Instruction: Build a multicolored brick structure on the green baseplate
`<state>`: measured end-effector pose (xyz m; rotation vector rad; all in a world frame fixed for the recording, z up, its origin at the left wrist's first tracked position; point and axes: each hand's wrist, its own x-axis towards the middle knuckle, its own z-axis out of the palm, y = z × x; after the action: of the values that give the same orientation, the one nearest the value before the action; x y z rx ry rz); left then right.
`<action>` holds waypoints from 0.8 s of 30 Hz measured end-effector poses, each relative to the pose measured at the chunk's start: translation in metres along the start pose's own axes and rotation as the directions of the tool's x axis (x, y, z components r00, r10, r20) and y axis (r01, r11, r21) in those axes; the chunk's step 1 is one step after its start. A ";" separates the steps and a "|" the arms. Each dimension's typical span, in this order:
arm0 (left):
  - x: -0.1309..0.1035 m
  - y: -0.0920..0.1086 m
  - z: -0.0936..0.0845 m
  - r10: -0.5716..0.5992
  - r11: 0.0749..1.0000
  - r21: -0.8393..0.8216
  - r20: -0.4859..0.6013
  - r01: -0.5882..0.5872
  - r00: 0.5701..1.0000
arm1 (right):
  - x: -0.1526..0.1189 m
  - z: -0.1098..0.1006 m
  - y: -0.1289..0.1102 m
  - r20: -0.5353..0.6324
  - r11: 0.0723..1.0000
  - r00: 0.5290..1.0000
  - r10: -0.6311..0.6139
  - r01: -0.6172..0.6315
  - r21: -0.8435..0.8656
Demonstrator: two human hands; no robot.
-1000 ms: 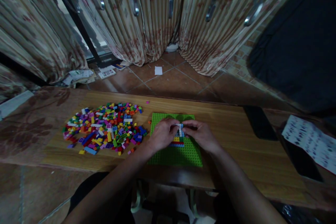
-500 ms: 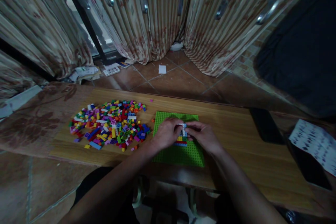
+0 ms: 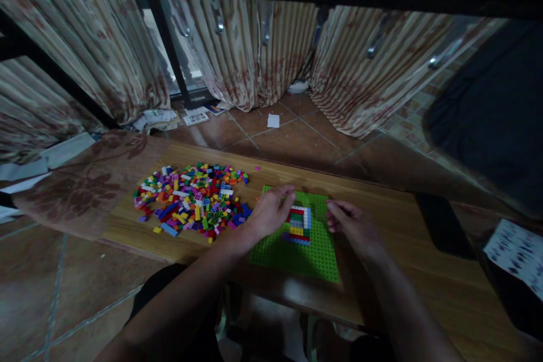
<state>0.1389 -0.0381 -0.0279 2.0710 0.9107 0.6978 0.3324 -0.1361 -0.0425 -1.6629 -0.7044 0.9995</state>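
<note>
A green studded baseplate (image 3: 318, 263) lies on the wooden table. On it stands a small build (image 3: 300, 226) of white, red, green, yellow and blue bricks. My left hand (image 3: 271, 210) is over the plate's left part, just beside the build, its fingers bent with thumb and fingertips near each other; whether it holds anything is hidden. Past the plate's right edge, my right hand (image 3: 348, 223) is lifted off the build, its fingers curled; no brick can be made out in it.
Many loose coloured bricks (image 3: 197, 198) are heaped left of the plate. A dark flat object (image 3: 443, 224) and a printed sheet (image 3: 515, 251) lie to the right. Curtains and papers are beyond the table.
My hands have moved apart, the right one away from the build to the right, uncovering more of its bricks. The whole view has shifted a little.
</note>
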 end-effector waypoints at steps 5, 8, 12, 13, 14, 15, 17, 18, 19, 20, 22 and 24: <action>0.010 -0.013 -0.035 -0.006 0.994 -0.107 -0.262 -0.023 0.965 | 0.002 -0.015 -0.005 -0.167 0.995 0.982 -0.088 0.094 0.032; 0.012 -0.023 -0.060 -0.054 0.974 -0.219 -0.435 -0.048 0.899 | -0.005 -0.015 -0.008 -0.225 0.993 0.968 -0.115 0.109 -0.039; 0.009 -0.037 -0.108 -0.114 0.938 -0.320 -0.645 -0.131 0.756 | -0.028 0.006 -0.017 -0.242 0.956 0.956 -0.168 0.098 -0.276; 0.007 -0.041 -0.123 -0.134 0.932 -0.329 -0.703 -0.152 0.699 | -0.036 0.016 -0.019 -0.204 0.940 0.962 -0.183 0.111 -0.322; 0.004 -0.045 -0.139 -0.161 0.925 -0.338 -0.761 -0.172 0.629 | -0.044 0.030 -0.020 -0.144 0.925 0.968 -0.204 0.142 -0.352; 0.000 -0.049 -0.155 -0.195 0.917 -0.350 -0.814 -0.194 0.547 | -0.054 0.045 -0.020 -0.051 0.909 0.973 -0.224 0.190 -0.371; -0.010 -0.058 -0.186 -0.271 0.893 -0.377 -0.886 -0.245 0.376 | -0.072 0.082 -0.018 0.118 0.873 0.946 -0.302 0.324 -0.365; -0.015 -0.063 -0.199 -0.305 0.882 -0.388 -0.903 -0.269 0.301 | -0.080 0.102 -0.016 0.221 0.841 0.916 -0.334 0.396 -0.368; -0.022 -0.067 -0.211 -0.333 0.871 -0.393 -0.913 -0.295 0.234 | -0.086 0.123 -0.014 0.322 0.808 0.873 -0.366 0.470 -0.356; -0.028 -0.071 -0.220 -0.358 0.862 -0.398 -0.916 -0.315 0.180 | -0.091 0.142 -0.012 0.382 0.778 0.829 -0.408 0.535 -0.331; -0.039 -0.078 -0.233 -0.395 0.847 -0.411 -0.911 -0.337 0.118 | -0.096 0.176 -0.009 0.475 0.710 0.754 -0.454 0.628 -0.318; -0.046 -0.081 -0.239 -0.426 0.836 -0.433 -0.899 -0.337 0.099 | -0.095 0.203 -0.008 0.520 0.629 0.711 -0.474 0.686 -0.365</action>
<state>-0.0888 0.0627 0.0341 0.6846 1.2073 2.2199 0.1088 -0.1182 -0.0348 -1.5011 -1.8195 0.6467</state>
